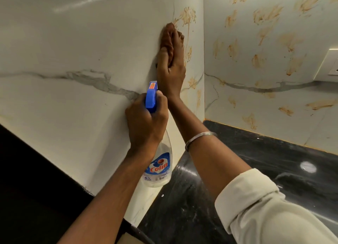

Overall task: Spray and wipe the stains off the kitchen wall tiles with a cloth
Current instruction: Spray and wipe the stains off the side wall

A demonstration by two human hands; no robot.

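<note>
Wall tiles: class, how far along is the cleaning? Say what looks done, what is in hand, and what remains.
Done: the left wall beside the cloth looks stain-free. In hand: the right hand presses the cloth on stains near the corner; the left hand grips the spray bottle. Left: the many orange smears across the right wall.

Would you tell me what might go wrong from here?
The cloth under the right hand looks brown, so it may smear the orange stains instead of lifting them. The left hand holds the spray bottle with its nozzle close by the right wrist; a squeeze might hit the arm. Stains on the other wall lie near a socket plate, where spray could be unsafe.
</note>
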